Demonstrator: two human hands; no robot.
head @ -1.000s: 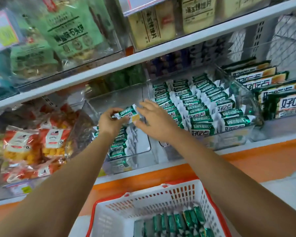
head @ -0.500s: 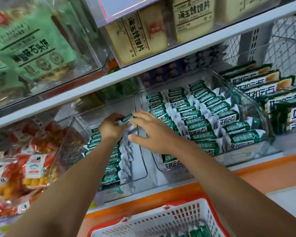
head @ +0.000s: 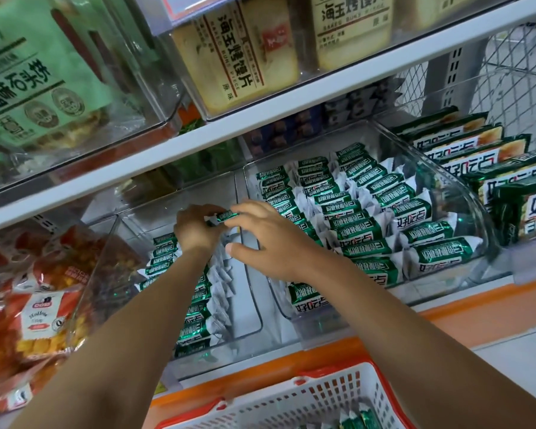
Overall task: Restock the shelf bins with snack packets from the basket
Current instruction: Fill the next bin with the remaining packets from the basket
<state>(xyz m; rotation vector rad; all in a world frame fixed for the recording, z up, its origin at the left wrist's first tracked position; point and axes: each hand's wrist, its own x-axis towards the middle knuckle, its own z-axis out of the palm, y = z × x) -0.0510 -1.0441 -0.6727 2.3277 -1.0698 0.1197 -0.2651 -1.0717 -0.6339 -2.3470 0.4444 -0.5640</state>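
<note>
A green-and-white snack packet (head: 227,216) is held over the back of the left clear bin (head: 248,292). My left hand (head: 195,227) pinches its left end, and my right hand (head: 270,239) holds its right end with the fingertips while the thumb points left. Below the hands a single row of the same packets (head: 195,308) fills the left side of that bin. The right clear bin (head: 477,218) holds several full rows of these packets (head: 372,212). The white basket (head: 294,400) with a red rim sits at the bottom edge, a few packets (head: 356,419) showing inside.
A white shelf board (head: 260,125) hangs low over the bins, with bags of buns above it. Orange-and-red snack bags (head: 34,305) fill the bin to the left. Larger green boxes (head: 514,187) stand to the right. An orange shelf front (head: 446,317) runs below.
Both hands have carried the packet further back into the left bin. The view has closed in on the shelf, so the basket has slid toward the bottom edge.
</note>
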